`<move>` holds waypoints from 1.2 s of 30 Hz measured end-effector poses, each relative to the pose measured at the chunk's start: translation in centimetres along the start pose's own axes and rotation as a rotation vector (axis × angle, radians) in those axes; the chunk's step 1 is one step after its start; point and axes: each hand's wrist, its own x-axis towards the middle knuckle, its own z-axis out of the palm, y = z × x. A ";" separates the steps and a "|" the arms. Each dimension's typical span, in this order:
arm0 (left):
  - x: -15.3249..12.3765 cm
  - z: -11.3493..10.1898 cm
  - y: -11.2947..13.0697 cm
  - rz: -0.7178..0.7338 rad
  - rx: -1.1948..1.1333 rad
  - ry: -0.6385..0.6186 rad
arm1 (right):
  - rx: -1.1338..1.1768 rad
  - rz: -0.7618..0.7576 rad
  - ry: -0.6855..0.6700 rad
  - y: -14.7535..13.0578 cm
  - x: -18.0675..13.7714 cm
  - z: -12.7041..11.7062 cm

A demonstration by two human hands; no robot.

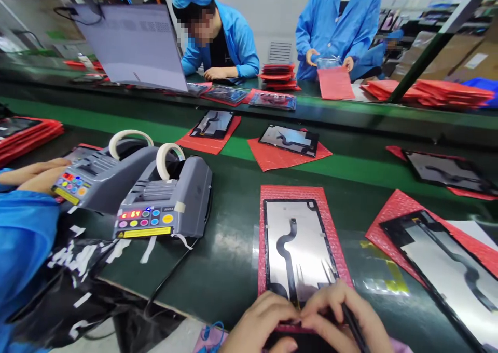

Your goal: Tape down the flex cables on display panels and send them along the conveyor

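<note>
A tablet display panel [307, 239] lies in front of me, its silvery back up, with a dark curved flex cable [287, 259] running down it. It rests on a red bubble-wrap pouch [334, 226]. My left hand [262, 319] is closed at the panel's near edge, its fingertips pinched by the cable's lower end; what they grip is hidden. Close against it, my right hand [344, 311] has thumb and finger at the same spot. A pair of black tweezers [353, 328] is tucked in that right hand, its pointed tips sticking out over the panel.
Two grey tape dispensers [163, 202] stand at left, beside a co-worker's blue sleeve [29, 244]. More panels on red pouches lie on the right [447, 259] and along the green belt [229, 158]. Two people in blue coats work across the line. Tape scraps [80, 259] litter a black bag.
</note>
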 end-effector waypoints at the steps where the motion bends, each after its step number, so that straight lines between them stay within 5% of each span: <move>1: 0.0 -0.4 0.1 -0.033 0.029 0.050 | -0.006 0.029 0.034 -0.3 1.1 -0.4; 4: 0.1 -1.5 0.2 -0.101 0.177 0.171 | -0.055 0.059 0.030 -0.2 4.8 -1.0; 9: 0.8 -2.5 -0.6 -0.061 0.514 0.177 | -0.155 0.074 -0.166 2.1 9.1 0.0; 19: 0.6 -1.2 -4.6 0.044 1.077 0.092 | -0.235 0.143 -0.189 3.3 10.3 1.2; 25: 0.7 -1.4 -4.5 0.048 1.133 0.050 | -0.606 0.061 0.106 3.7 12.3 1.3; 31: 1.4 -1.5 -3.8 0.140 1.170 0.112 | -0.708 0.174 0.432 3.0 12.7 -4.8; 36: 1.8 -1.5 -4.0 0.132 1.159 0.150 | -0.574 0.265 0.330 4.2 9.6 -6.1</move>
